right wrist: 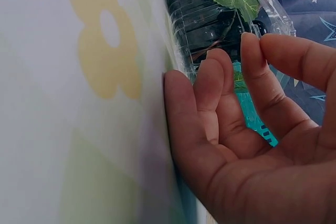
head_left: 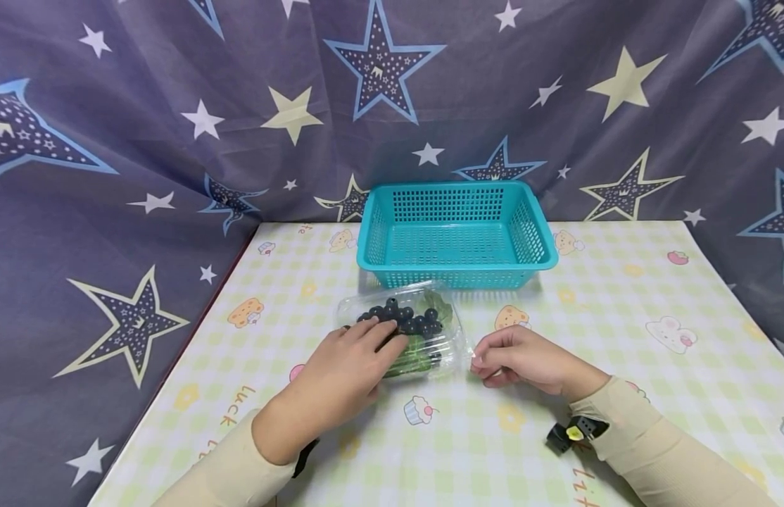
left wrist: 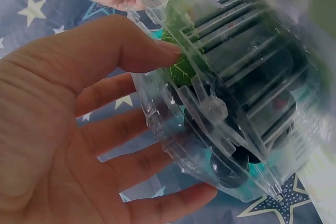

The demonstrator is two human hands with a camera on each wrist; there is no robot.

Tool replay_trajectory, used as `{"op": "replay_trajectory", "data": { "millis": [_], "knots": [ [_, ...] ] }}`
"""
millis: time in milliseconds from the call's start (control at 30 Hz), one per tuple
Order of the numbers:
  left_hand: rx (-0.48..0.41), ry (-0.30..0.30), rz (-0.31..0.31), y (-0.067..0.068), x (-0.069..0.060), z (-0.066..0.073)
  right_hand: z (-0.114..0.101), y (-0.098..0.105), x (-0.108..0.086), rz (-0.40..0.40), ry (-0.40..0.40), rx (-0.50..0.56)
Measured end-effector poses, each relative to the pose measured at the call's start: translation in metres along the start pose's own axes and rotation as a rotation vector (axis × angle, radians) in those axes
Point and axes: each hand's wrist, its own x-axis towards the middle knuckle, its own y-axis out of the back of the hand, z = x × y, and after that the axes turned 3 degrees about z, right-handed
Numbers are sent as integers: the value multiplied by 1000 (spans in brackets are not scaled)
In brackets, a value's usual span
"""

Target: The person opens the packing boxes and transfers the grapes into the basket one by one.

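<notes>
Where the left hand (head_left: 357, 359) lies at 8 o'clock of the container, viewed from the head, thumb and fingers are apart and gripping the article between them, the thumb on the edge of its top, the fingers spread along its side. Right hand (head_left: 525, 359), at 3 o'clock of the same article: thumb and forefinger tips together, pinching its clear edge; remaining fingers curled. Clear container (head_left: 457, 346): one, see-through plastic, ribbed, resting on the table between the hands, just in front of the basket. Contents: dark round fruits (head_left: 392, 310), several, clustered towards 12 o'clock, with more at 3; one green veined leaf (head_left: 438, 308) at 2 o'clock; further green matter (head_left: 411, 355) at 5 o'clock, seen through the plastic. Sleeves (head_left: 658, 436): pale, long, one on each arm. Black wrist device (head_left: 559, 438): at 5 o'clock of the right hand, with a small yellow piece. Basket (head_left: 457, 276): turquoise, rectangular, perforated walls, standing at 1 o'clock of the container. Tablecloth (head_left: 607, 296): pale green and white check, printed with cupcakes, flowers and lettering. Curtain (head_left: 379, 155): grey-blue, patterned with stars, hanging at 12 o'clock and continuing round to 9 and 3.
</notes>
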Motion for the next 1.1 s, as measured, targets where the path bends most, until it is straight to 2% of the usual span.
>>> {"op": "replay_trajectory", "data": {
  "millis": [300, 567, 833, 1100],
  "knots": [
    [-5, 84, -110, 3, -6, -2, 1, 0, 0, 0, 2, -4],
    [4, 118, -152, 6, -8, -3, -1, 0, -1, 0, 6, -6],
    [26, 38, -90, 3, -9, -7, 0, 0, -1, -1, 5, -3],
    [35, 18, -117, 4, -9, -8, 0, 0, -1, -2, 7, -10]
  ]
}}
